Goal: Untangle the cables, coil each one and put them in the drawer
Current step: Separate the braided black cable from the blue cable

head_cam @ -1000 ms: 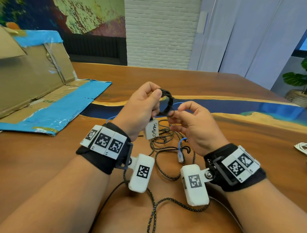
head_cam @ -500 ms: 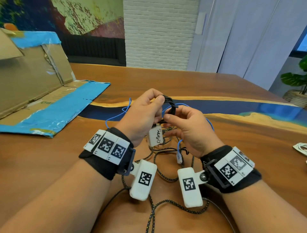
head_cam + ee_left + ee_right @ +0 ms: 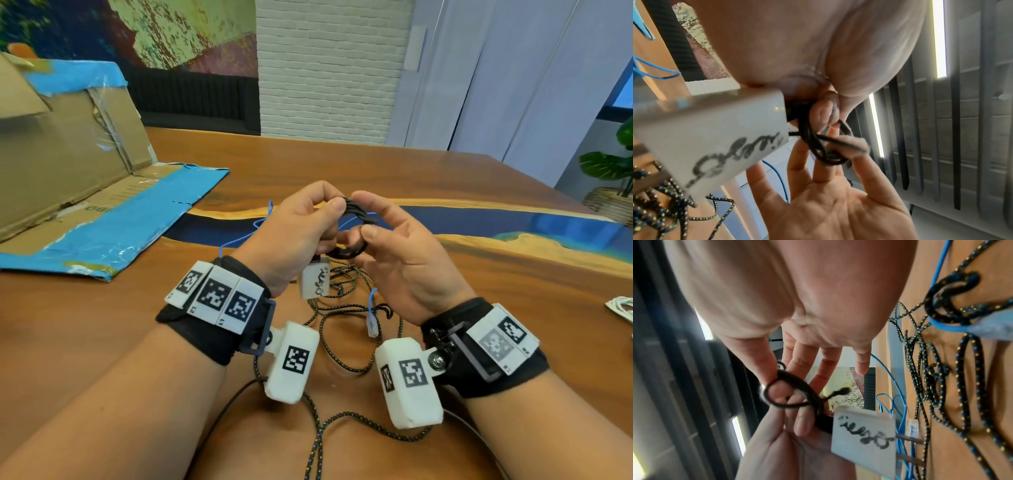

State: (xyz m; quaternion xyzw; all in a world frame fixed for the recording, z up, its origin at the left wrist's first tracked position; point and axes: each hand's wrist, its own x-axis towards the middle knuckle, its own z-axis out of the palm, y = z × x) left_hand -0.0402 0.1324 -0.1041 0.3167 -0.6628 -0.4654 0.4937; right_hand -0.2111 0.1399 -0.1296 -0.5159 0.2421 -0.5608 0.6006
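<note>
A thin black cable (image 3: 356, 217) is wound into a small coil, held up above the table between both hands. My left hand (image 3: 329, 219) grips the coil's left side, and the white charger plug (image 3: 315, 282) hangs below it. My right hand (image 3: 365, 216) pinches the coil's right side between thumb and index finger, its other fingers spread straight. In the right wrist view the black cable (image 3: 797, 386) loops round a fingertip beside the plug (image 3: 863, 434). Under the hands a black-and-yellow braided cable (image 3: 342, 308) lies tangled with a thin blue cable (image 3: 260, 226).
An opened cardboard box (image 3: 68, 171) with blue tape lies at the left on the wooden table (image 3: 342, 164). A white coiled cable (image 3: 621, 308) sits at the right edge. A potted plant (image 3: 613, 171) stands beyond the table's right corner. No drawer is in view.
My right hand has turned palm-up and its index finger has come over the top of the black coil. The left hand keeps its grip and has shifted slightly.
</note>
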